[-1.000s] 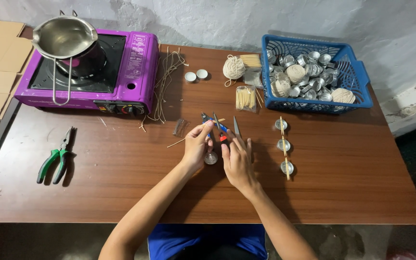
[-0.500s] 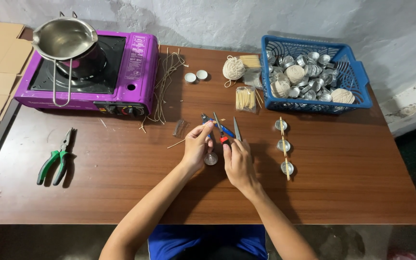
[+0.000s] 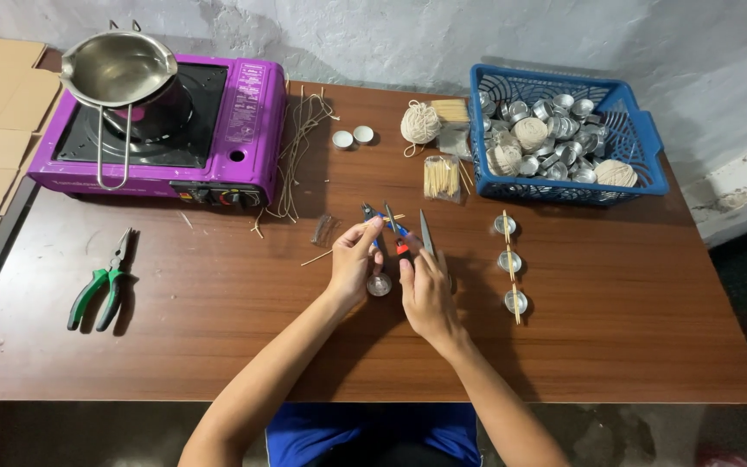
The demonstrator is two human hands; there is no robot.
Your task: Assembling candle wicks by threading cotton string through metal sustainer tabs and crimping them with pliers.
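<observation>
Hands at table centre: left hand (image 3: 354,261) pinching a wick over a small metal cup (image 3: 379,284), right hand (image 3: 425,290) closed beside it; three cups (image 3: 510,261) already fitted with sticks, basket (image 3: 641,143) full of empties

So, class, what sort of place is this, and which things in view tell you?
Probably a small home craft workspace, perhaps for candle making: a purple portable stove with a metal pot, a blue basket of small metal cups, and balls of string on a wooden table.
</observation>
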